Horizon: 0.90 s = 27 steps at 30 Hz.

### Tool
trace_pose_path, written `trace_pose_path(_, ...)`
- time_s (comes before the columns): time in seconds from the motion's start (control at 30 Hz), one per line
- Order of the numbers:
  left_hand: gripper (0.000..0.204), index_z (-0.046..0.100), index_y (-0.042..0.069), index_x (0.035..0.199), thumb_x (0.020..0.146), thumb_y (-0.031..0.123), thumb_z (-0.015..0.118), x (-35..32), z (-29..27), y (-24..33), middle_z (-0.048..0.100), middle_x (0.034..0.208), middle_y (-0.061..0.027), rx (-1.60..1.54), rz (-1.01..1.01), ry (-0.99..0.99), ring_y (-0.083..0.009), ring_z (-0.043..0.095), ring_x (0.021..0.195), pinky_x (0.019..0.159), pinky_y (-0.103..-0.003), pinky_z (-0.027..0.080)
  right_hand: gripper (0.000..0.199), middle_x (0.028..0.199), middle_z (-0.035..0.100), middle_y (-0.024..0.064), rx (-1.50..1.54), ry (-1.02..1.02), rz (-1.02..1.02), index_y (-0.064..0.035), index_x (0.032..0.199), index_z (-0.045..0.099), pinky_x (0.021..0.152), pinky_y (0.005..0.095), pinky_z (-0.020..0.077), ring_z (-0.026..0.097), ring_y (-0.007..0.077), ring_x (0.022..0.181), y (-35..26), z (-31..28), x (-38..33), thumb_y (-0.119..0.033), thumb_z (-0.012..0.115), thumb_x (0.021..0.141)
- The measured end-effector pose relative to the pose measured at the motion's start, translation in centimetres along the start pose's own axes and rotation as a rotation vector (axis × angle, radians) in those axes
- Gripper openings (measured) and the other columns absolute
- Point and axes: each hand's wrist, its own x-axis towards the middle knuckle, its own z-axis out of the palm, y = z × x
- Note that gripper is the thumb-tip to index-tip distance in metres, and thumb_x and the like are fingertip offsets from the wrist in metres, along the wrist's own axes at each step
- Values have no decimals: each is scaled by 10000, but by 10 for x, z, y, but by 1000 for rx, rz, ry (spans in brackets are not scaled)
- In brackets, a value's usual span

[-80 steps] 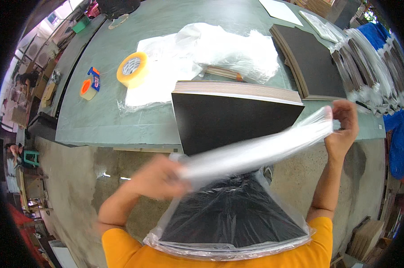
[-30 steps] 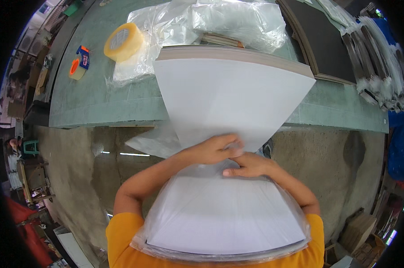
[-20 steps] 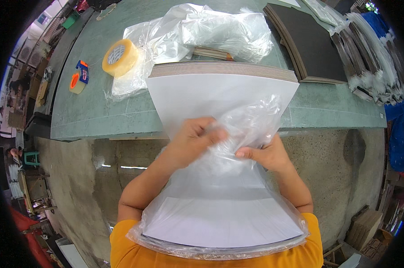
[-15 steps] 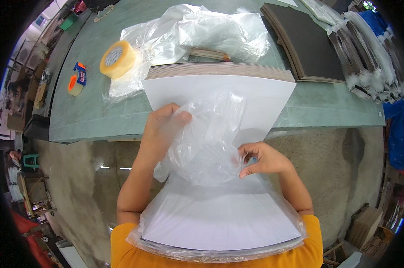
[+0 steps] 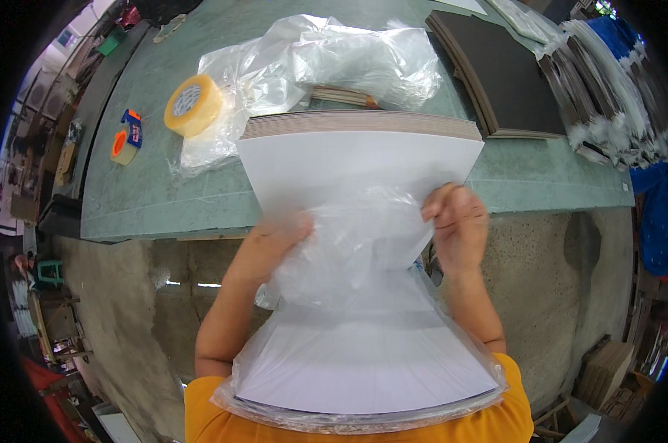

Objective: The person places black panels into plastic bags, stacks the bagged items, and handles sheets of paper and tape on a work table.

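Observation:
A thick stack of boards with a white top face (image 5: 363, 159) rests at the near table edge and slopes down against my body. Its lower part sits inside a clear plastic bag (image 5: 348, 354), whose bunched upper part (image 5: 348, 244) lies across the middle of the stack. My left hand (image 5: 278, 240), somewhat blurred, is closed on the left side of the bunched plastic. On the right edge of the stack, my right hand (image 5: 458, 221) has curled fingers pinching the bag's edge; the exact grip is partly hidden.
The green table (image 5: 156, 192) carries a large tape roll (image 5: 193, 107), a small tape dispenser (image 5: 129, 138) and crumpled clear plastic (image 5: 356, 59). Dark boards (image 5: 500, 74) are stacked at the back right, beside plastic-wrapped bundles (image 5: 614, 88). A green stool (image 5: 51, 272) stands on the floor at left.
My right hand has moved up to the stack's right edge, and its fingers have closed. My left hand has come down a little. The bunched plastic is spread wider and lower.

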Motion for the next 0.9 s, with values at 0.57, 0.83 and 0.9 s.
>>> trace_pose_path(0.57,276,545,-50,968,793,163,543,-4,-49,-21,574,951,-138,-381,-265,-112,-179,570,791,676,-301,470,189,695,612,89,-27,-159,484,41,831,606,597,246,474,583,130,638,-2,29,9,-124,640,746)
trace_pose_path(0.83,212,578,19,853,725,174,647,-62,1,66,588,754,-39,581,501,-276,-132,543,677,580,-275,439,164,679,602,61,-28,-140,517,1,738,589,564,215,443,548,92,606,-11,41,12,-151,648,749)
trace_pose_path(0.9,217,576,22,824,698,166,678,-49,27,67,576,695,-16,728,373,-421,-111,531,624,552,-260,431,165,667,594,52,111,-191,530,-12,707,570,572,216,439,542,87,612,-9,43,14,-148,657,740)
